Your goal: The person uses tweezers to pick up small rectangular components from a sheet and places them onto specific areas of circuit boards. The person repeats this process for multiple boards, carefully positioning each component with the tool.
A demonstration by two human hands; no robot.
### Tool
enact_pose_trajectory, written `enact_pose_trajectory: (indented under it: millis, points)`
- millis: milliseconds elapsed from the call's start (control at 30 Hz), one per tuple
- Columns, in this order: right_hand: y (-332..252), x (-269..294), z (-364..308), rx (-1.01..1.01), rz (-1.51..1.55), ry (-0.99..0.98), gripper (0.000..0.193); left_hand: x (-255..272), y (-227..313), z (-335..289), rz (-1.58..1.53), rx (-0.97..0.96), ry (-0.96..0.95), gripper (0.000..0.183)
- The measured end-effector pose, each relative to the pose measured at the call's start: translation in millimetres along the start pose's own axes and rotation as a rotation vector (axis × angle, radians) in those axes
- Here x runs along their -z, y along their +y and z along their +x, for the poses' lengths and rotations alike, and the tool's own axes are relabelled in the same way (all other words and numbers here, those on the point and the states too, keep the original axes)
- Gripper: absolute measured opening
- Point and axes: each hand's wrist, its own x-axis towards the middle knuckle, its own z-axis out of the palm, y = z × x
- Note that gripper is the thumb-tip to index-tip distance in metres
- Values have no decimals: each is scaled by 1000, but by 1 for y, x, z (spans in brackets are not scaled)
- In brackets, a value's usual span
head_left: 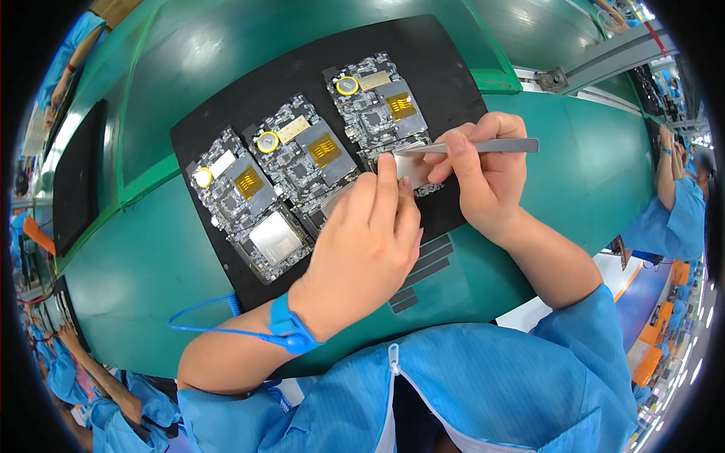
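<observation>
Tweezers (502,146) are pinched in my right hand (487,170), their tips pointing left at the lower part of the right-hand circuit board (374,113). Beside those tips, the index fingertip of my left hand (366,234) touches this board by its silver metal plate (411,170). The left hand's fingers are partly stretched out and grip nothing visible; its thumb is hidden. Two similar boards, a middle circuit board (302,151) and a left circuit board (242,200), lie alongside. Each carries a round yellow-edged coin cell and an amber tape patch. My left hand covers the middle board's lower end.
The boards lie on a black mat (249,90) over a green bench (143,257). Dark strips (423,272) lie near its front edge. A blue wrist strap (291,328) with a cord circles my left wrist. A metal rail (604,60) stands at upper right. Co-workers sit on both sides.
</observation>
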Motion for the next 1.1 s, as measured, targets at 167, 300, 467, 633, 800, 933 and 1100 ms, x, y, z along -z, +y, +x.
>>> enact_pose_trajectory:
  millis: [167,300,467,633,800,933,1100]
  points:
    - [0,-3,-2,-55,-89,-54,15,0,9,-9,215,-69,-70,49]
    - [2,-4,-2,-54,-86,-50,13,-1,8,-9,237,-78,-69,49]
    - [1,0,-2,28,-249,-132,14,3,9,-8,243,-82,-70,49]
    - [-25,3,-1,-211,153,81,20,24,21,-18,176,-180,-158,38]
    - [-73,26,-53,-489,124,32,14,36,39,-61,-92,-359,-293,31]
    - [-81,26,-108,-572,120,46,19,30,41,-67,-98,-434,-304,29]
    - [-68,12,-123,-454,12,-10,22,24,40,-74,-55,-450,-244,29]
